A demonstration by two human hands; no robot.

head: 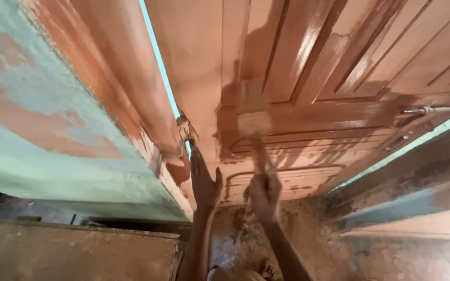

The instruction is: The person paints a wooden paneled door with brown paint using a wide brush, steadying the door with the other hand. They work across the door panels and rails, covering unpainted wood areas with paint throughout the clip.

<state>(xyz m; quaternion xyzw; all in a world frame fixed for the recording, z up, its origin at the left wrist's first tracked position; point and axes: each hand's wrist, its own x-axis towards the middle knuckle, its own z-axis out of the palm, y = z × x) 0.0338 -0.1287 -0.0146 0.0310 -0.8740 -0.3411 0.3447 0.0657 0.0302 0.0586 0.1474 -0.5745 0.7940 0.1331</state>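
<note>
A wooden panelled door (339, 78) stands ajar in front of me, partly coated in glossy red-brown paint. My right hand (264, 193) grips the handle of a wide paintbrush (252, 112), whose bristles press against the door's left stile; the brush looks blurred. My left hand (204, 182) lies flat and open against the door's hinge edge, just below a metal hinge (185, 130). The lower panels show wet brush strokes.
The painted door frame (126, 88) and a wall with peeling green and orange paint (42, 130) stand at left. A metal bolt latch (433, 110) sits on the door at right. A dusty concrete floor (298, 239) and a step (74, 252) lie below.
</note>
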